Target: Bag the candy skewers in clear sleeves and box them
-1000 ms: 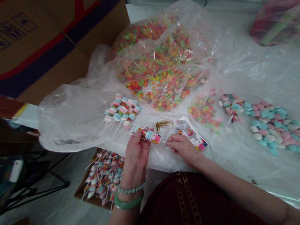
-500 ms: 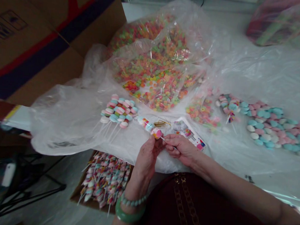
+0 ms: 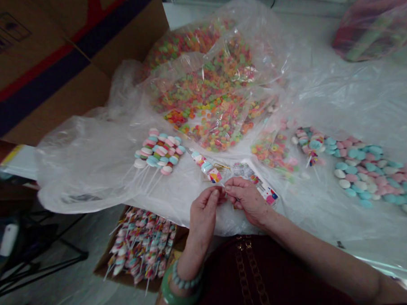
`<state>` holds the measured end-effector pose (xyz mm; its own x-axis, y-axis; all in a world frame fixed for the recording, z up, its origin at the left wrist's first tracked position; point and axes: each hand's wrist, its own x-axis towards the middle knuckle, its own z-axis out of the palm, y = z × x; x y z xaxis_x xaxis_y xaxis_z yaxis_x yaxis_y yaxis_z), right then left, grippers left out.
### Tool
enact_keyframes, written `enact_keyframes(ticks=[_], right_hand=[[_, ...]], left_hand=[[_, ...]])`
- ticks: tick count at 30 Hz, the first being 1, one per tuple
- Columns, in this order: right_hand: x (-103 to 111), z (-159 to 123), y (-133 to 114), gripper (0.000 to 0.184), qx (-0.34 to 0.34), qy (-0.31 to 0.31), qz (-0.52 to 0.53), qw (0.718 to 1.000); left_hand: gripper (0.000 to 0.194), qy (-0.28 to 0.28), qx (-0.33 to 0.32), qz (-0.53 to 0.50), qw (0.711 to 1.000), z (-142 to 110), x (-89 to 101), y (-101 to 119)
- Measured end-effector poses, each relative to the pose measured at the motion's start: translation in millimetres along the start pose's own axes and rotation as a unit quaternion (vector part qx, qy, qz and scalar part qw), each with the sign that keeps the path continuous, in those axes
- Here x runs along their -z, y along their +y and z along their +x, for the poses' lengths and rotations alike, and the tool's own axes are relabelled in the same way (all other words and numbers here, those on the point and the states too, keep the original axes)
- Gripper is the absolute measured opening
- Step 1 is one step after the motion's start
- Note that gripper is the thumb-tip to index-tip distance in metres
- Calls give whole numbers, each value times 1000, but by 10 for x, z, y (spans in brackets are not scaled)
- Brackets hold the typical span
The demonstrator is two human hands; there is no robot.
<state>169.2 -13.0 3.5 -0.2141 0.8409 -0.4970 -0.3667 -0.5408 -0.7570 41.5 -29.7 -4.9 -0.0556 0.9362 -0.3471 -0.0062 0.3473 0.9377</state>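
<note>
Clear cellophane wraps a candy skewer (image 3: 205,166) slanting above the plastic sheet (image 3: 87,179). The left hand (image 3: 202,211) and right hand (image 3: 246,201) pinch its thin stick between their fingertips, just beside a printed card (image 3: 253,177).

Workspace, improvised candy-packing room; home or small workshop, cannot tell which. Evidence: large printed cardboard carton (image 3: 48,69); clear plastic sheeting (image 3: 357,92) spread over the work surface; bagged ring candies (image 3: 206,94); loose pastel disc candies (image 3: 364,168); candy skewers (image 3: 142,246) massed in an open carton (image 3: 109,270); bare pale floor (image 3: 56,281); black metal stand (image 3: 60,254).
</note>
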Motion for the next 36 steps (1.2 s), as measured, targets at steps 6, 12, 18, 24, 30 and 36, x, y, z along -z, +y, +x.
enact_keyframes(ticks=[6, 12, 18, 24, 30, 36], right_hand=[[42, -10, 34, 22, -46, -38, 33, 998], [14, -26, 17, 19, -41, -58, -3, 997], [21, 1, 78, 17, 21, -1, -79, 997], [103, 7, 38, 17, 182, 67, -301, 934], [-4, -123, 86, 19, 253, -4, -483, 838], [-194, -183, 113, 21, 293, 39, -527, 797]], left_hand=[[23, 60, -8, -82, 995, 118, 59, 51], [24, 53, 83, -190, 977, 192, -7, 40], [22, 80, -45, -31, 995, 128, -84, -28], [11, 10, 40, -109, 993, 177, 125, 104], [37, -36, 165, -410, 896, 285, 152, 349], [27, 36, 105, -425, 899, 103, -133, 321]])
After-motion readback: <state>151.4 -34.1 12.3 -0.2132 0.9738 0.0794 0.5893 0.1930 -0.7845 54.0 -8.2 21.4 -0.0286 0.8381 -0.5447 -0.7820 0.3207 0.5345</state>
